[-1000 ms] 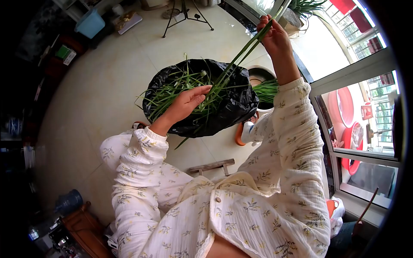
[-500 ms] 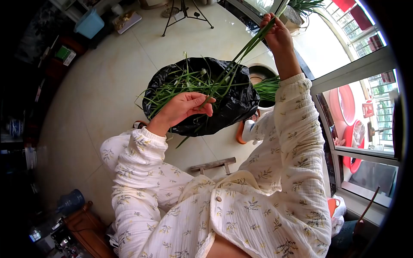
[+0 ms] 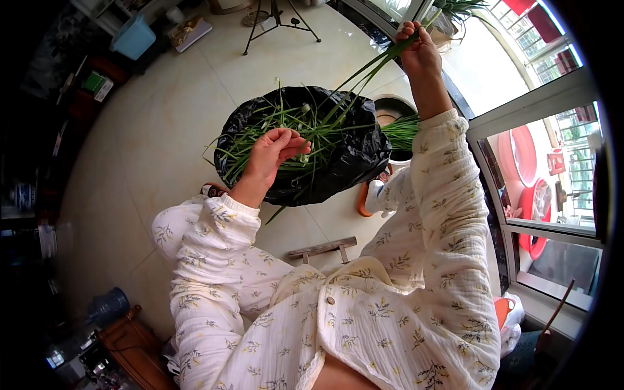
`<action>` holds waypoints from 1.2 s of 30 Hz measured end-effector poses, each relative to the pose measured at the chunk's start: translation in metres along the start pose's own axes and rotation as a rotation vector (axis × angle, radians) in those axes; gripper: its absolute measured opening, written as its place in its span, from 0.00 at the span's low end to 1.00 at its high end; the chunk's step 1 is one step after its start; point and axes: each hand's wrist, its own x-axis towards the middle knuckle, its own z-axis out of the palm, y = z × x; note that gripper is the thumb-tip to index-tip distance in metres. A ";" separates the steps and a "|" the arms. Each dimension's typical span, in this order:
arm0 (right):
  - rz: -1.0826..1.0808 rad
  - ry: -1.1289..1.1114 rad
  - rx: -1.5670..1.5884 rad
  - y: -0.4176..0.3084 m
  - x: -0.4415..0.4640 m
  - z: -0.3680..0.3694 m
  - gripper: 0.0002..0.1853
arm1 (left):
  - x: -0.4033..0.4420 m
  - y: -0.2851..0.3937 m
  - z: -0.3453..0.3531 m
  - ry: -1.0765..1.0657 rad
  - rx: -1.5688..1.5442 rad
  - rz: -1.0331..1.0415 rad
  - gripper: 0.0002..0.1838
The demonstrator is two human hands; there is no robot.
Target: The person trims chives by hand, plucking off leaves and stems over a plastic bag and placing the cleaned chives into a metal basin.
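Note:
High at the upper right, my right hand is closed around a small bunch of long, thin green chive-like stalks, which slant down and left toward a black plastic bag. My left hand is over the bag's left half, thumb and fingers pinched together beside the stalks; what lies between the fingertips is too small to make out. Loose green stalks, some with pale heads, fill the open bag and hang over its rim.
Right of the bag stands a round basin with more green stalks. A small wooden stool is between my legs. Beyond the bag are black stand legs. Window frames run along the right, and a blue bin is at upper left.
My left hand has moved slightly up and left, away from the stalks stretched from my right hand. My right hand stays raised, still gripping the bunch, with barely any shift.

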 end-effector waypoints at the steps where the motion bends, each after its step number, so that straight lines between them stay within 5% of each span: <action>1: -0.010 -0.034 0.045 -0.006 0.001 -0.001 0.10 | 0.001 -0.002 -0.003 0.034 0.045 0.008 0.10; 3: -0.036 -0.027 0.013 -0.013 0.005 -0.003 0.10 | 0.003 -0.003 -0.015 0.106 0.138 0.025 0.12; 6: -0.001 -0.047 0.054 -0.018 0.006 -0.006 0.10 | 0.011 -0.004 -0.028 0.178 1.150 0.450 0.20; 9: -0.017 -0.028 0.024 -0.016 0.006 -0.006 0.11 | 0.006 0.000 -0.022 0.224 1.244 0.603 0.29; 20: -0.003 -0.053 0.051 -0.015 0.008 -0.007 0.11 | 0.002 -0.001 0.003 -0.122 0.748 0.352 0.11; 24: -0.001 -0.055 0.084 -0.019 0.008 -0.009 0.10 | 0.000 0.004 0.003 -0.158 0.577 0.310 0.13; 32: -0.137 0.163 0.028 -0.027 0.006 -0.004 0.10 | 0.000 0.013 -0.001 0.051 -0.044 0.278 0.15; 34: -0.185 0.178 0.016 -0.043 0.011 -0.010 0.11 | 0.004 0.013 -0.017 0.095 0.167 0.301 0.16; 35: -0.188 -0.046 0.094 -0.051 0.010 -0.022 0.11 | 0.006 0.015 -0.025 0.116 0.274 0.312 0.17; 36: -0.371 0.009 -0.155 -0.055 0.002 -0.009 0.10 | 0.008 0.021 -0.031 0.079 0.459 0.265 0.18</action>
